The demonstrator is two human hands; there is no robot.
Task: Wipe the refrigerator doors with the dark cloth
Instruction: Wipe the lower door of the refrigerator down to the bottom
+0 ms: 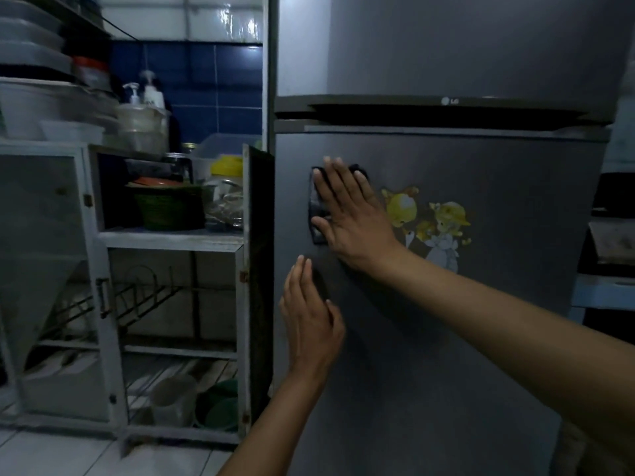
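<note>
- A person's right hand [350, 214] lies flat, fingers straight and slightly spread, pressing a folded dark cloth [318, 204] against the grey metal lower refrigerator door [481, 338], near that door's left edge and a little below its top.
- The cloth shows only at the fingertips and along the left side of the hand; the rest is covered by the palm.
- The left hand [311, 321] is placed below the right one on the same door, fingers straight and close together, pointing up; it holds nothing, and whether the palm fully touches the surface cannot be told.
- Just right of the right hand, faded yellow cartoon stickers [429, 221] cling to the door panel.
- Above, the grey upper freezer door [446, 46] ends in a dark recessed handle strip [446, 113] with a small logo.
- Left of the refrigerator stands a white metal-framed kitchen cabinet [171, 240], its narrow door [256, 286] swung open beside the refrigerator's edge.
- On its upper shelf sit a green woven basket [165, 209] and a clear jar with a yellow lid [225, 173].
- Stacked plastic containers [34, 63] and 2 white pump bottles [144, 92] crowd the cabinet top, before a blue tiled wall [213, 87].
</note>
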